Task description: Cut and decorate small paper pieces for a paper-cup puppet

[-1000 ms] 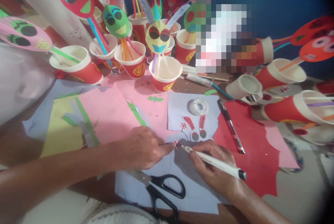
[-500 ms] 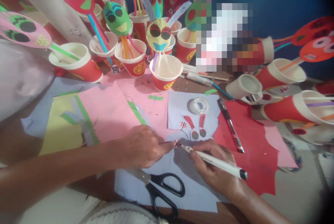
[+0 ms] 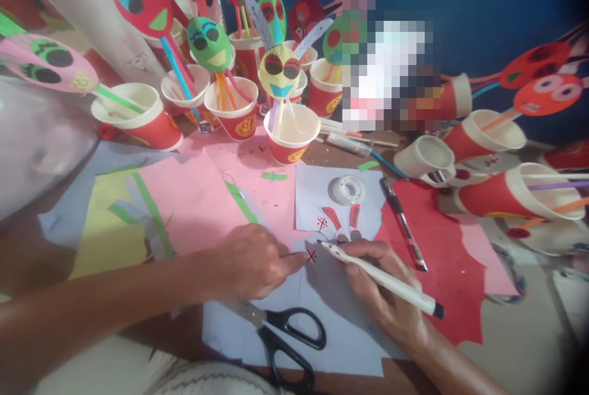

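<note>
Carried on brown desk [image 3: 179, 337]: overlapping paper sheets. To the left: pink sheet [image 3: 184, 199], with green strips on top. At centre and nearest the wearer: grey-blue sheet [image 3: 345, 346]. To the right: red sheet [image 3: 451, 284], adjoining the grey-blue.

At centre: both hands. Left hand [image 3: 251, 263]: fingers curled, index finger extended to the edge of a small marked piece; unable to tell whether pinching or only pressing. Right hand [image 3: 391, 312]: closed in a writing grip.

Below left hand: black-handled scissors [image 3: 261, 319], on the grey-blue sheet, blades partly hidden under the hand.

At far edge of pink sheet: red and white paper cup [image 3: 294, 143], upright, with straws inside.

In right hand: white marker [image 3: 391, 281], slanted, with tip just beyond the marked piece; contact with the paper not clear.

Right of marker: black pen [image 3: 404, 223], lying along the red sheet's edge. Beyond marker: tape roll [image 3: 339, 191], flat; red ear-shaped cutout [image 3: 331, 218], just beside. Between left fingertip and marker tip: marked piece [image 3: 312, 256], bearing a dark cross.
</note>
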A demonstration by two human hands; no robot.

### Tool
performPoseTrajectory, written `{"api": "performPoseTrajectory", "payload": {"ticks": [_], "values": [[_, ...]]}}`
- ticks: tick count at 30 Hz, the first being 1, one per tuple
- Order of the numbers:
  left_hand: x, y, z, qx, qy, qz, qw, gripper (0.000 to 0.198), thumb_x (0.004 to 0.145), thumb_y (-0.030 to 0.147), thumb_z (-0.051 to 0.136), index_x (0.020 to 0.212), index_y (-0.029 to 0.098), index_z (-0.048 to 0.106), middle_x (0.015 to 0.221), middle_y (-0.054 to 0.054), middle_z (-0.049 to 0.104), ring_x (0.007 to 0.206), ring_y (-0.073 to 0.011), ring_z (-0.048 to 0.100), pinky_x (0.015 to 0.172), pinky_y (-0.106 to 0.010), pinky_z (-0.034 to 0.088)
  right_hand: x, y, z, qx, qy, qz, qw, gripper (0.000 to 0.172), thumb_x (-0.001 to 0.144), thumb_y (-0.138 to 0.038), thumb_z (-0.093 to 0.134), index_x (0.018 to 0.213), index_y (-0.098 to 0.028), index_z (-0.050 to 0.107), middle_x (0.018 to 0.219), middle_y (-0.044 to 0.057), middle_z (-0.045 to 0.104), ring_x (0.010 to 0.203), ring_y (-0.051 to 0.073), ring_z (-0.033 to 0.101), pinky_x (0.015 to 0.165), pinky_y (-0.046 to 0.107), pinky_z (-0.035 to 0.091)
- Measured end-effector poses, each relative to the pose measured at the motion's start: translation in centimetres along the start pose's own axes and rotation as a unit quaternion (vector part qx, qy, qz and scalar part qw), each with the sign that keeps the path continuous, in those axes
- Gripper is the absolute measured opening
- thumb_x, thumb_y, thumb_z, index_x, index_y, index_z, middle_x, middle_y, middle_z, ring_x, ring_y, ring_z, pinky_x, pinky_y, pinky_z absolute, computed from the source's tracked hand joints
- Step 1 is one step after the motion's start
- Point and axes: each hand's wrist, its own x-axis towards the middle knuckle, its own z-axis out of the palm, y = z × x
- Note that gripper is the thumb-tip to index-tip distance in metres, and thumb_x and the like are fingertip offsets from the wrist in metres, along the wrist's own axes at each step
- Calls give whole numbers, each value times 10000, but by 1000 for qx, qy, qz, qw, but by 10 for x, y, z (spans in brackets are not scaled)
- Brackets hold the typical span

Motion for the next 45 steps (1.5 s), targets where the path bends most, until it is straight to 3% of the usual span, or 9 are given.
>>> {"api": "performPoseTrajectory", "payload": {"ticks": [8, 15, 23, 45], "values": [[2, 1, -5, -7, -4, -1, 1000, 361, 856, 132, 406, 1200, 136, 517, 557, 10, 586, 478, -177, 543, 420, -305, 352, 2, 0, 6, -78, 42, -5, 996, 39, 823, -230, 584, 800, -205, 603, 658, 10, 677, 516, 136, 640, 454, 240, 499], [2, 0, -3, -13, -5, -5, 1000, 338, 862, 152, 413, 1171, 146, 550, 578, 10, 587, 492, -171, 538, 423, -315, 372, 5, -3, 7, -77, 34, -24, 996, 61, 802, -194, 575, 742, -196, 582, 619, 0, 646, 489, 120, 612, 461, 236, 493], [2, 0, -3, -7, -2, -6, 1000, 333, 852, 142, 410, 1157, 153, 543, 551, 17, 574, 476, -161, 537, 441, -280, 345, 5, -2, 6, -97, 17, -33, 995, 65, 801, -197, 565, 740, -219, 566, 623, -4, 664, 545, 143, 640, 520, 259, 523], [2, 1, -4, 3, -3, -18, 1000, 353, 836, 147, 444, 1168, 175, 559, 554, 27, 589, 476, -155, 547, 418, -284, 329, 7, -2, 9, -107, 12, -50, 993, 82, 803, -170, 572, 733, -208, 553, 590, -7, 651, 515, 134, 625, 489, 238, 492]]}}
